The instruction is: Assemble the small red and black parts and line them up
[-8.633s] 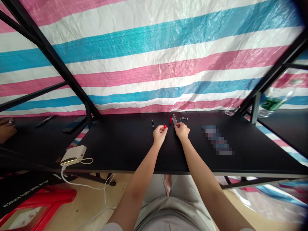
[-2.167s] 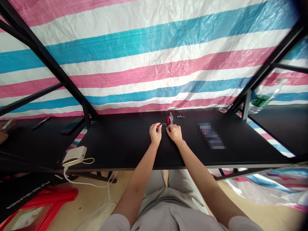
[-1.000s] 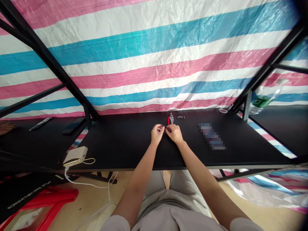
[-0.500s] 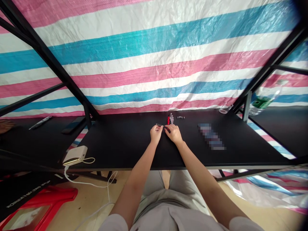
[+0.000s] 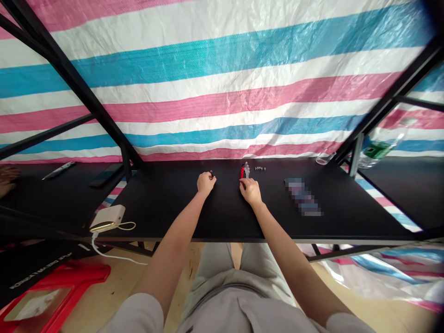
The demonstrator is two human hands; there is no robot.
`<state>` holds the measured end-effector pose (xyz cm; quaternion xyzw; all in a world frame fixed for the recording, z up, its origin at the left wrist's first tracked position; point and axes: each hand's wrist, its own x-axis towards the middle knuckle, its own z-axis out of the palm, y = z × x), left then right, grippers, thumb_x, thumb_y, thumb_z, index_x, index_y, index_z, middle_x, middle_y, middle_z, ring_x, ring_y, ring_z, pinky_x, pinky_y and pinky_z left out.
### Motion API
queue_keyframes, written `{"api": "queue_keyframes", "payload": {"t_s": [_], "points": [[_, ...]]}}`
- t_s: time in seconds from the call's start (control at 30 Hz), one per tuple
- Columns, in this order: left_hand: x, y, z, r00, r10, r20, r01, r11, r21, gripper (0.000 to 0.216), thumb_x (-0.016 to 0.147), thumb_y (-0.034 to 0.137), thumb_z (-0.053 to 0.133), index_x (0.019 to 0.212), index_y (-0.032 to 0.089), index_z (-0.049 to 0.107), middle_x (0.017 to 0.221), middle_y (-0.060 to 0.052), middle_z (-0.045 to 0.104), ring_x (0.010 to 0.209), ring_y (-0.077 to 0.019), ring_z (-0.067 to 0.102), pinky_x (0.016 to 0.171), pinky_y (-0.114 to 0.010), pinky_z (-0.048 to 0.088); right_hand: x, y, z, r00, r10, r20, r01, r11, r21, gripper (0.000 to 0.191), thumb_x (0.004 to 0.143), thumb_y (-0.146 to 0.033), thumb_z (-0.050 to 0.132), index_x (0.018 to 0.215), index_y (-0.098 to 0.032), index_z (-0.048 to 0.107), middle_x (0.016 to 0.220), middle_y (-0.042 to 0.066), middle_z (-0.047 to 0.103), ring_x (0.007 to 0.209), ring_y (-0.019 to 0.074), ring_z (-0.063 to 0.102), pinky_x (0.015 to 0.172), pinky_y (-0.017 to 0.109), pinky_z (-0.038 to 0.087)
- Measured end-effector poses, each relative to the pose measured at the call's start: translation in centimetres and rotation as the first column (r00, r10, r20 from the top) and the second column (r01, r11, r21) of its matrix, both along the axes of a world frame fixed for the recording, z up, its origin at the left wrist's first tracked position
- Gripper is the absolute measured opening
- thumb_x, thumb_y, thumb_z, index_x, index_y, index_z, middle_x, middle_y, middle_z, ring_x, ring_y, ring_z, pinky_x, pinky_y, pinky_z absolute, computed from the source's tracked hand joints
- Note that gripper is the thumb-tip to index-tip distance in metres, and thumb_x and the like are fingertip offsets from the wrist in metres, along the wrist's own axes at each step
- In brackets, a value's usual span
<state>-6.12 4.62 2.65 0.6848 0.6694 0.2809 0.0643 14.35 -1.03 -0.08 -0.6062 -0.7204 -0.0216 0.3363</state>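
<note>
My left hand [image 5: 206,184] is closed around a small dark piece [image 5: 211,175], mostly hidden by the fingers, just above the black table. Farther right, my right hand [image 5: 251,191] has its fingers bent together at the near end of some small red pieces [image 5: 242,172]. What those fingertips pinch, if anything, is hidden. Beside the red pieces lie several clear pieces [image 5: 246,170] in a close group. A short row of small shiny pieces [image 5: 260,169] lies to the right of them.
On the black table [image 5: 166,203], a white power bank [image 5: 108,217] with a cable sits at the front left. A blurred-out flat item [image 5: 303,196] lies right of my hands. A clear cup [image 5: 323,159] stands at the back right. Another person's hand [image 5: 7,179] shows far left.
My hands have come apart. The left moved left and slightly away from me with a small dark piece; the right shifted slightly to the fingertips' contact with the red pieces.
</note>
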Motion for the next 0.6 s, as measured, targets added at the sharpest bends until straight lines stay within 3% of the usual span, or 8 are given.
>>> {"api": "queue_keyframes", "payload": {"t_s": [0.27, 0.6], "points": [[-0.01, 0.79, -0.71, 0.994, 0.106, -0.035, -0.108, 0.993, -0.055, 0.013, 0.070, 0.028, 0.060, 0.077, 0.019, 0.067, 0.084, -0.006, 0.064, 0.082, -0.0204, 0.055, 0.070, -0.028, 0.042, 0.18, 0.07, -0.18, 1.000, -0.008, -0.011, 0.008, 1.000, -0.013, 0.024, 0.084, -0.020, 0.041, 0.096, -0.016, 0.062, 0.091, 0.008, 0.065, 0.085, 0.0190, 0.054, 0.073, 0.029, 0.033], [0.25, 0.83, -0.34, 0.981, 0.194, -0.003, -0.193, 0.974, -0.115, 0.017, 0.072, 0.033, 0.061, 0.084, 0.023, 0.069, 0.089, -0.006, 0.066, 0.090, -0.0229, 0.055, 0.075, -0.033, 0.042, 0.11, 0.02, -0.24, 0.997, -0.072, 0.003, 0.072, 0.997, -0.032, 0.023, 0.083, -0.020, 0.041, 0.094, -0.017, 0.062, 0.088, 0.007, 0.064, 0.083, 0.0184, 0.053, 0.072, 0.029, 0.030]]}}
